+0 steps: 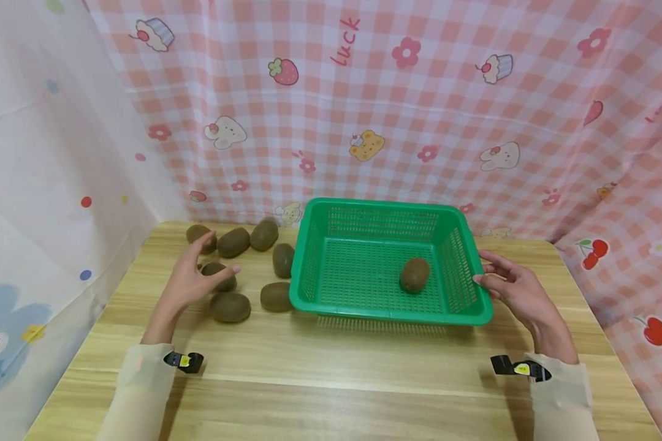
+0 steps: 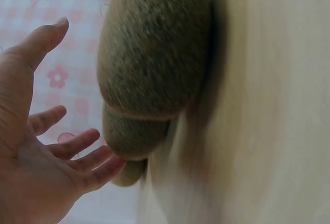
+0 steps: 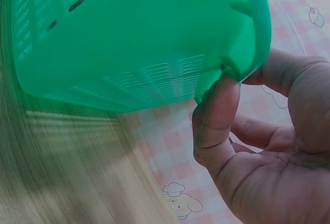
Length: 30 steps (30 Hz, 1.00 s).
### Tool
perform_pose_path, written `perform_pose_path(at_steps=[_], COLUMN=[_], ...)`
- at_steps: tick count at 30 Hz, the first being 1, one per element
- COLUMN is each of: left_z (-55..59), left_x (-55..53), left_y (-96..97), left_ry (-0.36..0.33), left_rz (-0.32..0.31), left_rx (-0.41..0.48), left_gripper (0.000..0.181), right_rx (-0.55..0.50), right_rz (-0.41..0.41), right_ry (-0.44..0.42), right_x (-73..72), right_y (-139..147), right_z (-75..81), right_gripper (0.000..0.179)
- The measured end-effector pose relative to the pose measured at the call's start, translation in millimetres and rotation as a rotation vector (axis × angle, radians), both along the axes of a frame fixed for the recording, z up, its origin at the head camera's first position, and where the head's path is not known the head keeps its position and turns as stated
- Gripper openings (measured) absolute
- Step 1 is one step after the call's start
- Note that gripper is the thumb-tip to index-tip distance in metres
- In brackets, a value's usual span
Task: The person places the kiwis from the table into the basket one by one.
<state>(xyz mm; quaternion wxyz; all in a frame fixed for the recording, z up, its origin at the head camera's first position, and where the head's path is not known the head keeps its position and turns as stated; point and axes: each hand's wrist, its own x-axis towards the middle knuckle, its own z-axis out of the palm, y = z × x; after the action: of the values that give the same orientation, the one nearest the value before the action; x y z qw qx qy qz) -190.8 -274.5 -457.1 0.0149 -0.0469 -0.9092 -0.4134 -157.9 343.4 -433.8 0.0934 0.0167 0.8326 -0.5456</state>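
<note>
A green plastic basket (image 1: 386,313) with slotted walls stands on the table, one brown kiwi (image 1: 415,275) lying inside it toward the right. My right hand (image 1: 518,291) grips the basket's right rim, thumb on top and fingers curled beneath, as the right wrist view shows at the basket's corner (image 3: 252,33). To the left, my left hand (image 1: 190,275) hovers over a kiwi (image 1: 220,277) with thumb and fingers spread apart. In the left wrist view its fingers (image 2: 77,144) are loosely extended beside a large near kiwi (image 2: 154,48), with nothing in the palm.
Several more kiwis lie left of the basket, among them one in front (image 1: 230,307), one at the back (image 1: 265,235) and one against the basket's left side (image 1: 276,297). A pink checked curtain (image 1: 364,110) hangs behind the wooden table (image 1: 331,373).
</note>
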Motion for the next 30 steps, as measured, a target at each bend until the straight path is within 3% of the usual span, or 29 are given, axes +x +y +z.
perform_pose_path(at_steps=[11, 20, 30], left_z=[-11.5, -13.4, -13.1], left_x=[6.2, 6.1, 6.3], left_y=[-16.4, -18.9, -18.8], left_ry=[-0.106, -0.089, -0.099], left_rz=[-0.053, -0.103, -0.064], left_rx=[-0.031, -0.066, -0.071], left_gripper=[0.095, 0.072, 0.064], right_rx=[0.002, -0.02, -0.013], right_rz=[0.006, 0.003, 0.002], right_ry=[0.002, 0.008, 0.007], right_x=[-0.4, 0.6, -0.3], right_y=[0.4, 0.2, 0.2], right_z=[-0.7, 0.1, -0.6], right_gripper=[0.072, 0.071, 0.071])
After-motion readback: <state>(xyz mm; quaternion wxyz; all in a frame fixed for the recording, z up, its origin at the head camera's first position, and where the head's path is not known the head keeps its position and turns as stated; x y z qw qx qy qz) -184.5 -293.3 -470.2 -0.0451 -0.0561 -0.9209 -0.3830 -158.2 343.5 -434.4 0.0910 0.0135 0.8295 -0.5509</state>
